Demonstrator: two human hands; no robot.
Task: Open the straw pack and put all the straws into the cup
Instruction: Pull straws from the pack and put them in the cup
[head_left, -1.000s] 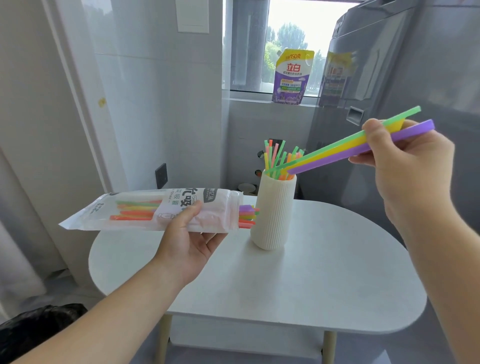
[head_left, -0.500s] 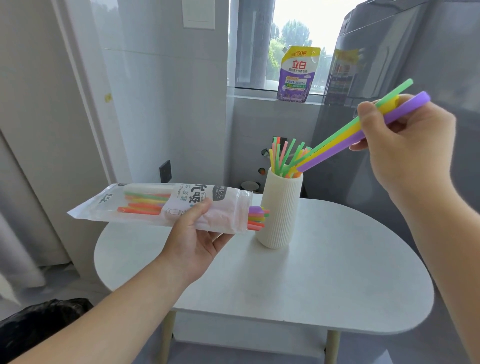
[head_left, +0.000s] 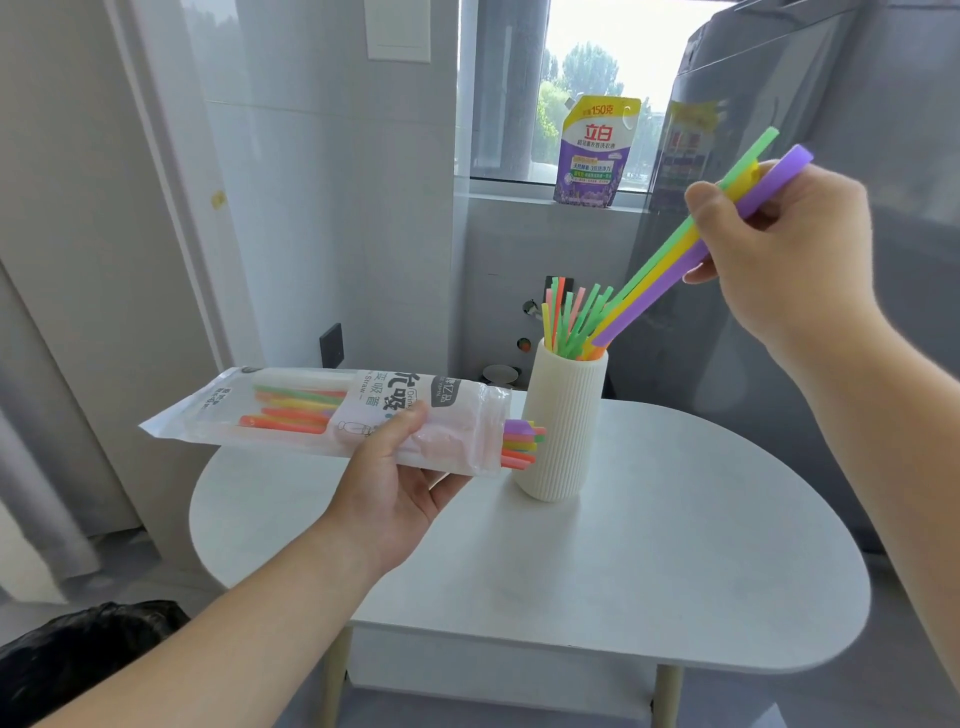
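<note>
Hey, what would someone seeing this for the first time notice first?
The right hand, upper right, holds green, yellow and purple straws slanting down to the mouth of the ribbed white cup on the table. The left hand holds the opened straw pack beside the cup, bright ends poking out. A purple pouch stands on the windowsill behind.

one cup (head_left: 563, 431), one straw pack (head_left: 322, 410), three held straws (head_left: 652, 289), one detergent pouch (head_left: 597, 150)
</note>
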